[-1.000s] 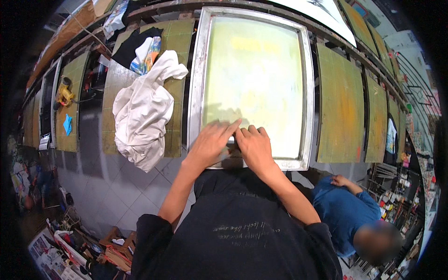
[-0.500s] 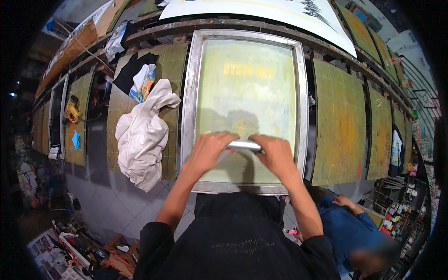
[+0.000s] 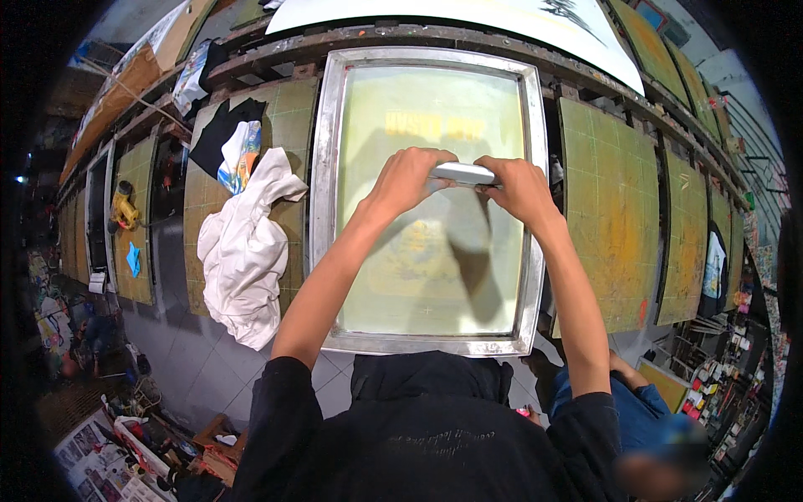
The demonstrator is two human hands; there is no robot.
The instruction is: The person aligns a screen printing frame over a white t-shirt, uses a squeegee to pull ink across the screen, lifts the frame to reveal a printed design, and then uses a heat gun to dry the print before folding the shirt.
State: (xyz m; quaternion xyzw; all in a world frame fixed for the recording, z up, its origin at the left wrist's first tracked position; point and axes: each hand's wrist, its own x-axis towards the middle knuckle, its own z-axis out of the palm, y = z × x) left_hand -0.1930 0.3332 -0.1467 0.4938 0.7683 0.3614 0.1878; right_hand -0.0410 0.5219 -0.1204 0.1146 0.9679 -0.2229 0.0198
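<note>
— Where is the silver bar (image 3: 462,173)?

— It's over the pale yellow-green mesh (image 3: 376,293), inside the metal frame (image 3: 427,345), just on my side of the yellow lettering (image 3: 401,125). Whether its lower edge touches the mesh, I can't tell from above.

— And your grip?

— My left hand (image 3: 416,178) is closed over the bar's left end, fingers curled round it, and my right hand (image 3: 519,188) clasps the other end much the same way. A short bright stretch lies bare between them.

— Does it look heavy?

— I'd judge it easy enough for two hands: stiff, hard, maybe slick if the metal gets wet. The ends are the place to hold, since that keeps it level.

— What about the rest?

— The frame looks rigid and rather heavy; I'd lift it by opposite rails. The mesh seems thin and taut, so I'd treat it as fragile and keep my nails off. The white cloth (image 3: 247,259) on the board (image 3: 288,117) to my left is crumpled and looks soft; any fold would do.

— Any containers?

— A wooden box (image 3: 212,428) low on my left, with something white in it, too small to make out. What look like small pots (image 3: 707,385) crowd together low on my right; I can't see their contents.
</note>
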